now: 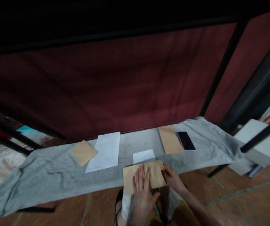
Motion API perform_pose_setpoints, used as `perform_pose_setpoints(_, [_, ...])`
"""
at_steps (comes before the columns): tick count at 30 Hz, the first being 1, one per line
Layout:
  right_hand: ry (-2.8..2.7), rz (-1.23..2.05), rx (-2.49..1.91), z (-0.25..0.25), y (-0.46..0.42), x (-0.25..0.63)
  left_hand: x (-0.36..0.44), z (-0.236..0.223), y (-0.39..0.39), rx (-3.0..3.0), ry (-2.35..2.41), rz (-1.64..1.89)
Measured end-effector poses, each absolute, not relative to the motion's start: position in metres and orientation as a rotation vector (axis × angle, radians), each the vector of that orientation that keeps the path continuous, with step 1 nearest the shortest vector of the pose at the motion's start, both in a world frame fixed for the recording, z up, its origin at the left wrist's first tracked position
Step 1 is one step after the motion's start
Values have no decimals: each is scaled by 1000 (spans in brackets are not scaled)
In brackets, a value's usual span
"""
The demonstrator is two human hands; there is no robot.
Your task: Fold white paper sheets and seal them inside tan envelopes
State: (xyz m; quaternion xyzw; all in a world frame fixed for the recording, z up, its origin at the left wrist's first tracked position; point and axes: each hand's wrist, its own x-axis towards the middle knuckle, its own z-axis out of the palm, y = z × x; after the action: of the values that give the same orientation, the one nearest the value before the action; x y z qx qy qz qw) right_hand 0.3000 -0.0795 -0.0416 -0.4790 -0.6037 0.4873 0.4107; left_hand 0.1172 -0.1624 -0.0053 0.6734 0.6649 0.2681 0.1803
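Observation:
A piece of brown paper (130, 180) lies at the front edge of the cloth-covered bench, partly overhanging it. Its right end is bent and raised. My left hand (142, 193) rests flat on top of it with fingers spread, slightly blurred. At the right end, my right hand (172, 179) pinches the paper's edge; its fingertips are partly hidden. Just behind the brown paper, a small white sheet (144, 155) is partly covered by it. Whether the brown paper is one sheet or a folded envelope I cannot tell.
A grey cloth (61, 182) covers the narrow bench. On it lie a larger white sheet (106, 150), a square brown paper (84, 153), a rectangular brown paper (171, 139) and a phone (186, 140). Behind stands a dark red panel (125, 88); a white box (264, 141) is at right.

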Motion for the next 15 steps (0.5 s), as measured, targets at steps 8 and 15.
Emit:
perform_pose_setpoints(8, [-1629, 1172, -1272, -44, -81, 320, 104, -6, -137, 2467, 1860, 273])
perform_pose_setpoints(15, [-1664, 801, -1381, -6, -100, 328, 112, -19, -152, 2550, 1934, 441])
